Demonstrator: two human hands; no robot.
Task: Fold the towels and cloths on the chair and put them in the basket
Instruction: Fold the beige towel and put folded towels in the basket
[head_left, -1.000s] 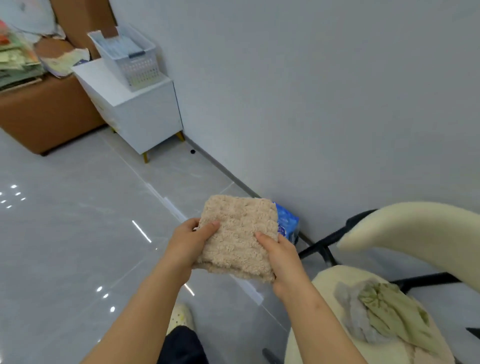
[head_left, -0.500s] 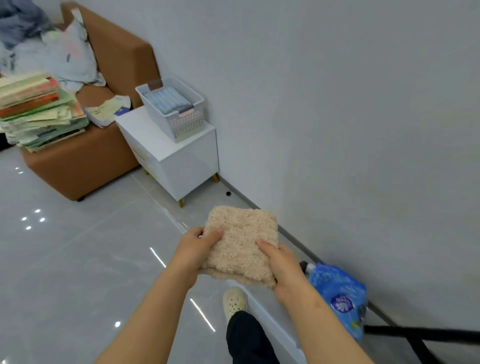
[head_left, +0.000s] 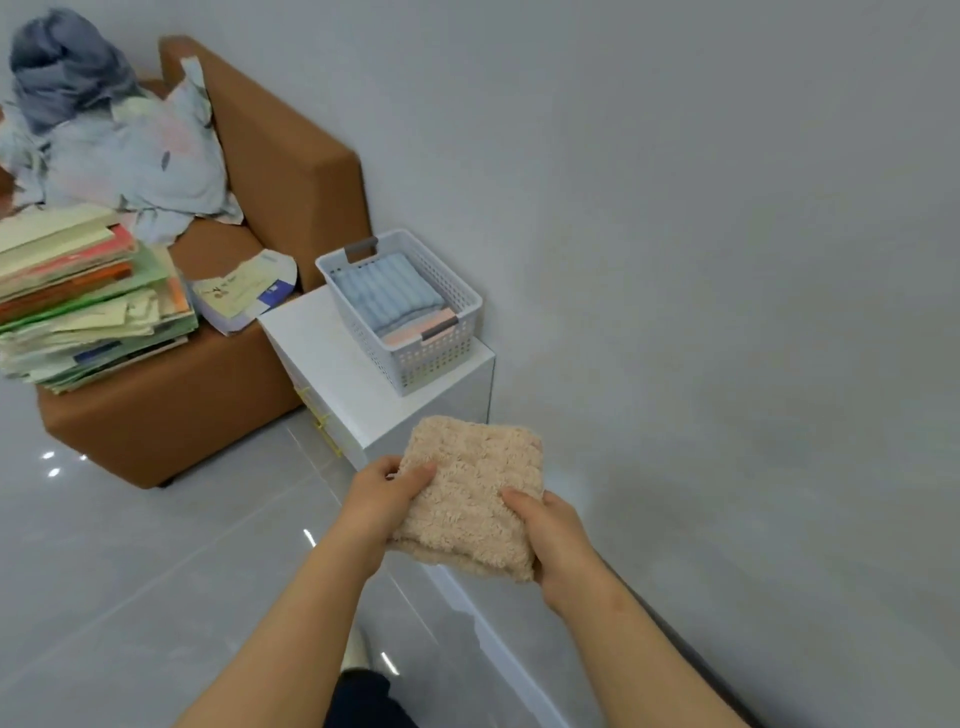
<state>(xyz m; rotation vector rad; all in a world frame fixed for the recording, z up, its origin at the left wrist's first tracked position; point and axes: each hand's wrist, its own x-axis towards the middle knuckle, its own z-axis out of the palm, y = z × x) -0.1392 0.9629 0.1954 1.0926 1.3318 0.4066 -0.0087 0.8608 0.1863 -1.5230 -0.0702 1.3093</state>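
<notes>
**A:** What is nearest?

**B:** Two bare forearms reach forward. Low between them there is a bit of dark trouser (head_left: 363, 699).

**A:** And the hands?

**B:** The left hand (head_left: 382, 501) grips the left edge of a folded beige towel (head_left: 475, 493), with the thumb on top and the fingers curled under. The right hand (head_left: 553, 540) pinches the near right corner the same way, thumb on the pile and fingers hidden below.

**A:** Where is the towel, then?

**B:** It is in the air, held between both hands and roughly flat. In this view it covers the near corner of a white cabinet (head_left: 332, 358). I cannot tell whether it touches the cabinet.

**A:** And the basket?

**B:** The white slotted basket (head_left: 436, 361) stands on the far right of the cabinet top, by the wall (head_left: 727, 260) and beyond the towel. A folded blue cloth (head_left: 384, 291) lies in it, with a pink cloth (head_left: 415, 330) at its near end.

**A:** What is further back?

**B:** A brown sofa (head_left: 283, 171) stands just left of the cabinet. It carries a stack of books (head_left: 78, 296), a loose booklet (head_left: 244, 293) and a heap of clothes (head_left: 119, 150). The grey floor (head_left: 130, 545) shows glossy light spots.
</notes>
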